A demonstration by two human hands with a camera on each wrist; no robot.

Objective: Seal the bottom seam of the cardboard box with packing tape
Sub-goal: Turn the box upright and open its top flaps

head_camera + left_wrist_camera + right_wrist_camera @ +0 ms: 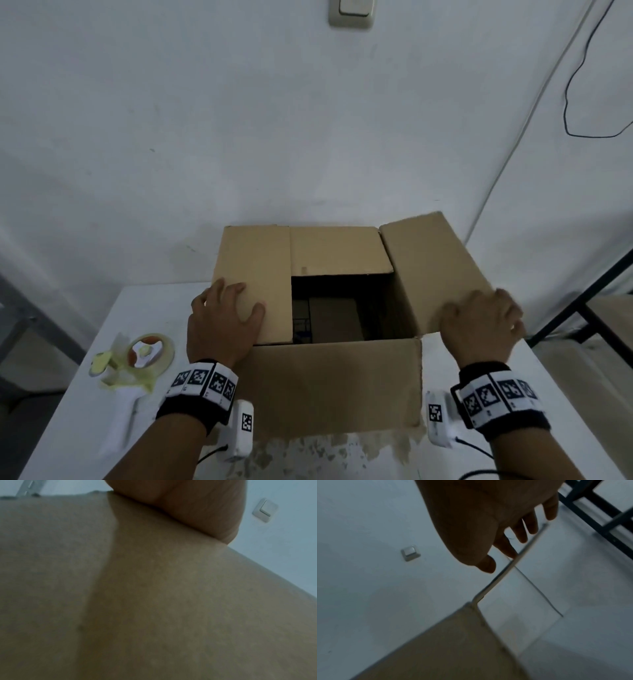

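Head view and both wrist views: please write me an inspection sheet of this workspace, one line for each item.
Surface: white table, with worn patches at the near edge.
Job's things: cardboard box stands on the table, its flaps not closed; left flap folded in, right flap raised, far flap folded in. Tape dispenser lies left of the box, untouched.
Clutter: nothing seen.
Grippers: left hand rests flat on the left flap; right hand holds the edge of the right flap, fingers behind it.
Cables: black cable hangs on the wall; thin leads run from the wrist cameras.
Surroundings: white wall, light switch, dark metal frame on the right.
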